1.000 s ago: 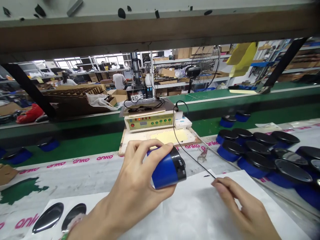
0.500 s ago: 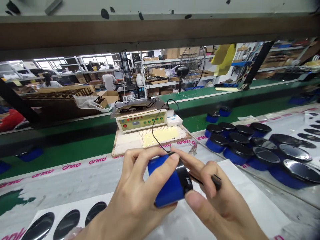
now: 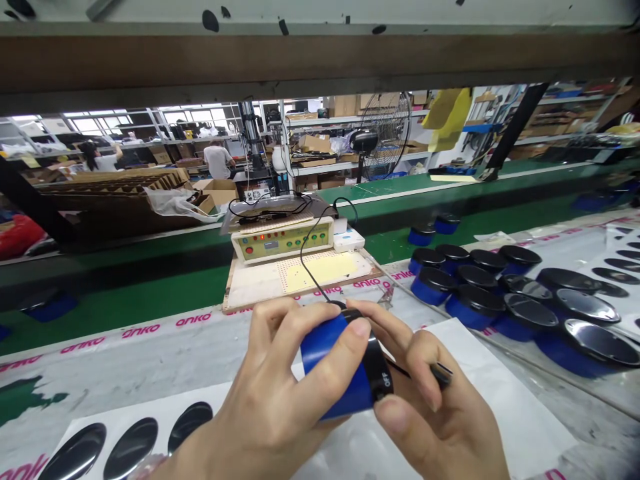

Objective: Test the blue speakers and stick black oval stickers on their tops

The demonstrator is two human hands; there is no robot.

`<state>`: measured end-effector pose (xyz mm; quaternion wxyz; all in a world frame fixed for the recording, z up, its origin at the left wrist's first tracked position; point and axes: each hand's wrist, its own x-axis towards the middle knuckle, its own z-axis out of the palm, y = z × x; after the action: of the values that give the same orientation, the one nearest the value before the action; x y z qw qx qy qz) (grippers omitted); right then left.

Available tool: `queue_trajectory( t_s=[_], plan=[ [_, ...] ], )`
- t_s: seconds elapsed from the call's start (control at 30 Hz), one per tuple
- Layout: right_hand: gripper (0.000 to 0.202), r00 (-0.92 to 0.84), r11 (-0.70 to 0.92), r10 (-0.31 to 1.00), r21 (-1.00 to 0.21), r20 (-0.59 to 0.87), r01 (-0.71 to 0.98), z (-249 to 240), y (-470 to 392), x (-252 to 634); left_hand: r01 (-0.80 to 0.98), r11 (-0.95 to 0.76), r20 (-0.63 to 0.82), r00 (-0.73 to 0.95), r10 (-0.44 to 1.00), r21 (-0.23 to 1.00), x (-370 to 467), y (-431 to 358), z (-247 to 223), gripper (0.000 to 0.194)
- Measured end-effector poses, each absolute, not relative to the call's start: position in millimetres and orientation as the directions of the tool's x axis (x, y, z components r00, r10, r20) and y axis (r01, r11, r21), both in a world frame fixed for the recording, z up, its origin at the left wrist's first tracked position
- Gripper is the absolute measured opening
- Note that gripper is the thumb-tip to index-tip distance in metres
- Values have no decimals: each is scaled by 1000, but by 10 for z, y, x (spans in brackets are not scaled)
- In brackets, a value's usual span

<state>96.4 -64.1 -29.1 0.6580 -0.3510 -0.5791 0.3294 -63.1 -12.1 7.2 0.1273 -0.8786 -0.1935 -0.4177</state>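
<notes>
The left hand (image 3: 270,393) is closed around a rounded blue plastic unit with a glossy black end (image 3: 350,399), held tilted above a smooth white sheet (image 3: 520,400), its marked "OFF" side facing right, probably so the end is easy to reach. The right hand (image 3: 450,413) spans that end, thumb at the near edge and fingertips at the far one, seemingly to steady it, while its curled fingers hold a slim black piece (image 3: 442,375); the blur leaves unclear whether this joins the thin black cable (image 3: 313,277) reaching the unit's far edge. Glossy black oval pieces (image 3: 131,448) lie spaced apart at left, perhaps for easy picking. Beyond, similar blue-and-black units (image 3: 475,307) stand grouped at right, black faces up, and a yellow-green-fronted control box (image 3: 283,241) sits on a board, its buttons facing the person.
</notes>
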Motion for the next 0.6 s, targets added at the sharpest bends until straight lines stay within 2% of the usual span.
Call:
queue_trajectory(
  t_s=[0.17, 0.33, 0.5, 0.6],
  plan=[
    [37, 163, 504, 850, -863, 500, 20, -324, -641, 941, 462, -883, 800, 559, 218, -82, -607, -107, 36, 33],
    [36, 184, 388, 911, -919, 370, -71, -302, -641, 915, 478, -877, 788, 559, 258, -52, -599, -68, -26, 38],
    [35, 71, 278, 961, -912, 269, -302, -233, -616, 905, 529, -826, 819, 550, 161, -193, -577, -91, -52, 37],
    [37, 86, 283, 959, -888, 271, -361, -237, -597, 874, 574, -777, 829, 546, 125, -261, -554, -129, -50, 35]
  ],
)
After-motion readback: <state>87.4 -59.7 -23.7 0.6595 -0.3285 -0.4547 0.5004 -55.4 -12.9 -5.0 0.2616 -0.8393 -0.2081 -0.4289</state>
